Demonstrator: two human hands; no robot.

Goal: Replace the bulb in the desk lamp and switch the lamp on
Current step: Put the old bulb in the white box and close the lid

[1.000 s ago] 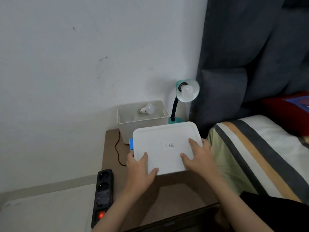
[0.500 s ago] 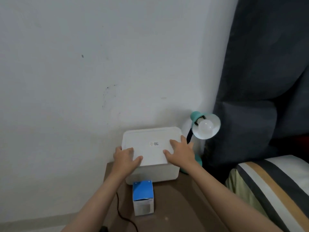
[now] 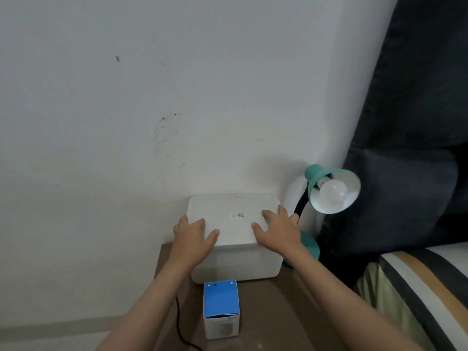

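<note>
Matt plastics, paper card and cloth around a white storage bin

The bin (image 3: 236,264) looks like matt, faintly translucent white plastic, its lid (image 3: 228,219) smooth with a small printed paper label. Just in front of it stands a paperboard bulb box (image 3: 221,309), blue on top, with a torn edge. Under it, the table (image 3: 273,307) has a smooth brown wood-look top with a dull sheen. To its right, the lamp shade (image 3: 334,191) shows satin teal outside, glossy white inside, around a frosted bulb (image 3: 333,195). Behind it, the painted wall (image 3: 152,110) is matt and scuffed. Further right hang dark woven curtains (image 3: 410,148) beside striped cloth bedding (image 3: 417,295).
</note>
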